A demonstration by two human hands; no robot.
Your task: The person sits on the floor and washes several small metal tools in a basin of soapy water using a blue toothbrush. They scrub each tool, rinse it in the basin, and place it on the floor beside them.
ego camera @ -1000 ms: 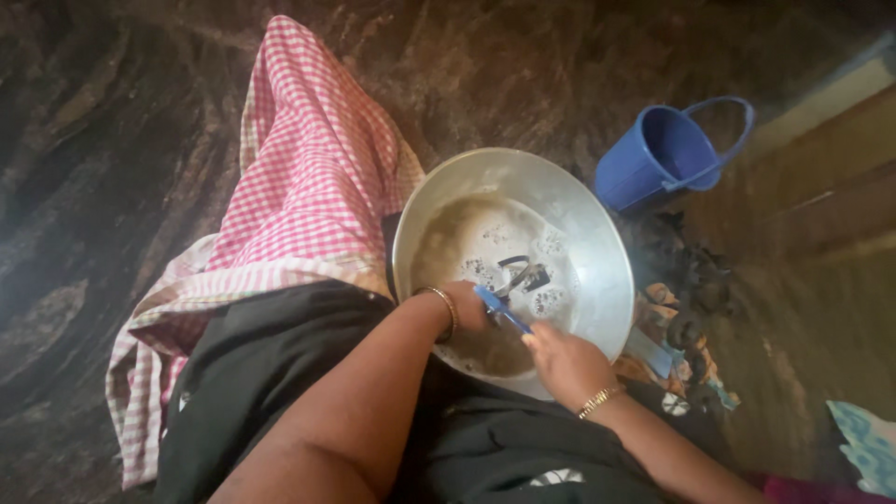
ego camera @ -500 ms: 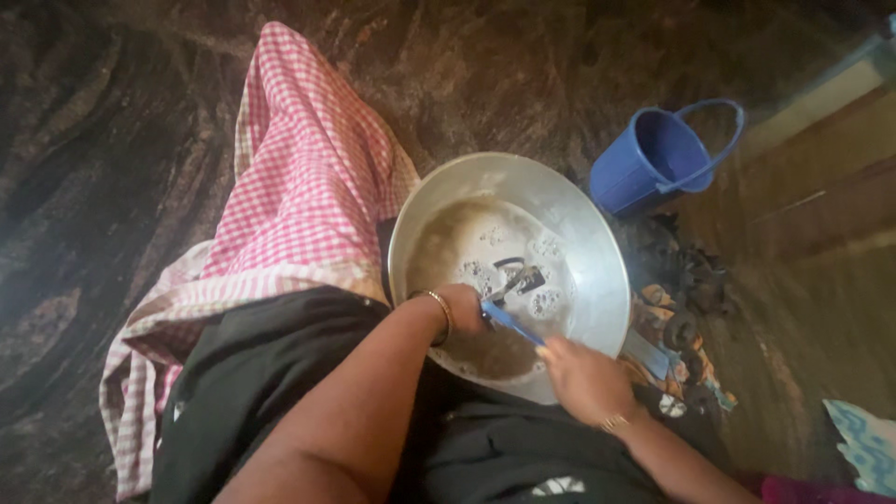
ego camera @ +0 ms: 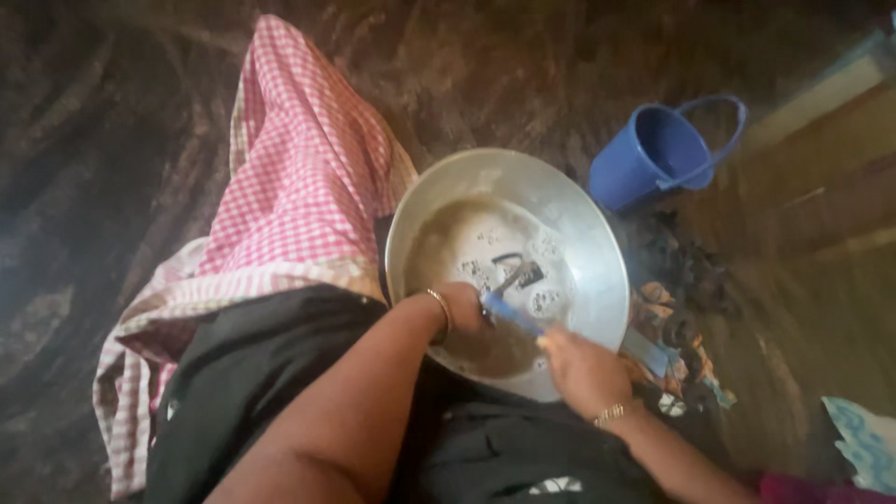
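A wide metal basin [ego camera: 597,243] holds murky, soapy water with a small dark object [ego camera: 518,271] lying in it. My left hand [ego camera: 462,313], a bangle on its wrist, dips into the water at the basin's near side and grips something small there; what it is I cannot make out. My right hand [ego camera: 583,373], also with a wrist bangle, is closed on the handle of a blue brush [ego camera: 511,315] whose head points at my left hand.
A pink checked cloth [ego camera: 289,196] drapes over my left leg beside the basin. A blue bucket [ego camera: 653,154] with a handle stands behind the basin on the right. Dark scraps and a colourful cloth [ego camera: 677,322] lie right of the basin. The floor is dark stone.
My right hand has drawn back toward me and lower with the brush. My left hand stays in the water. The view has shifted slightly.
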